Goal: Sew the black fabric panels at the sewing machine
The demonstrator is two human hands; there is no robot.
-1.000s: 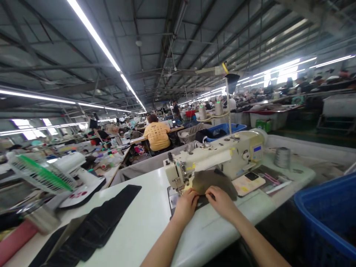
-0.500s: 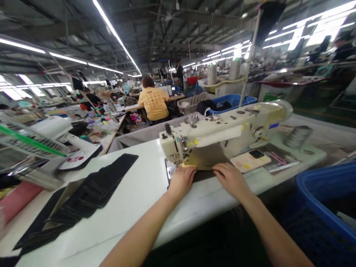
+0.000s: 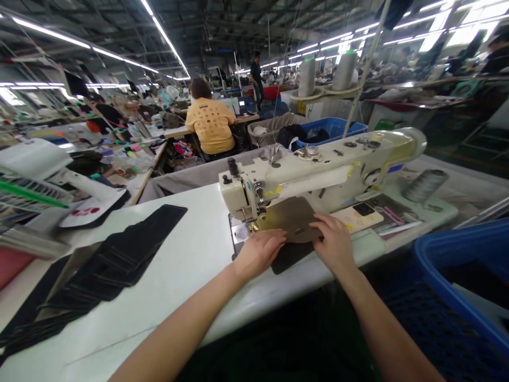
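A brown fabric panel (image 3: pixel 296 215) with a small slit or tag lies on the sewing machine (image 3: pixel 318 170) bed, its left part by the needle and presser foot (image 3: pixel 252 220). A darker piece (image 3: pixel 292 257) shows beneath its near edge. My left hand (image 3: pixel 260 252) is closed at the panel's near left edge, close to the presser foot, fingers pressed together. On the panel's right edge, my right hand (image 3: pixel 334 241) pinches the fabric between thumb and fingers. The fingertips of my left hand are partly hidden.
A fanned stack of black stitched pieces (image 3: pixel 119 260) lies on the table's left, below a white fan (image 3: pixel 79 185). Right of the machine bed are a phone (image 3: pixel 363 209) and a grey thread cone (image 3: pixel 425 185). A blue basket (image 3: pixel 437 265) stands at right. A person in yellow (image 3: pixel 210 124) sits ahead.
The brown panel's near edge has lifted and more of the darker piece shows below it. My right hand has shifted up along the right edge. The camera view has turned slightly.
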